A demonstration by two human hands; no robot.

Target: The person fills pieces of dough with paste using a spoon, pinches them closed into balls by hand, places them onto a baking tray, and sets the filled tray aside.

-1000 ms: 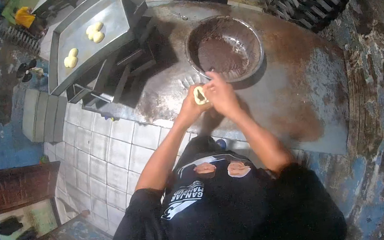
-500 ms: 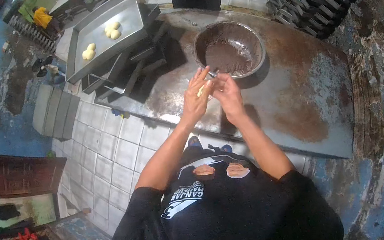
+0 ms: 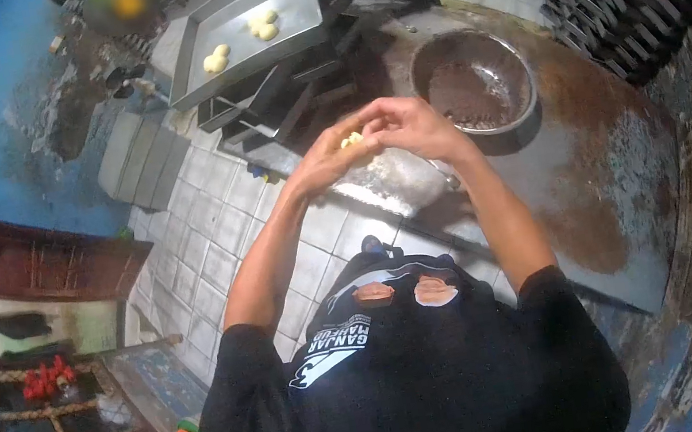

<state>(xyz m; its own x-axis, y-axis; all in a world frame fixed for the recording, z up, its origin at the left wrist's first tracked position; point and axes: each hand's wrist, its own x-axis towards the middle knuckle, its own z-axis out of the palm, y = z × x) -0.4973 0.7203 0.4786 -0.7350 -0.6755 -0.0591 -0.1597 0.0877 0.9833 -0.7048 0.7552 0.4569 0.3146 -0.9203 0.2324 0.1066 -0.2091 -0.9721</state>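
Dough (image 3: 351, 139) in cupped left fingers (image 3: 337, 132), right fingers (image 3: 392, 108) curled

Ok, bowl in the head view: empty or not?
Not empty: dark brown stuff covers much of the inside of the bowl, with bare metal showing at right.

Fisheye distortion is bending the edges into black corners. Light is glaring off the grey metal desk (image 3: 595, 206), shadow is pooling beneath the round silver metal bowl (image 3: 532, 99), and blur is softening the upper-left background.
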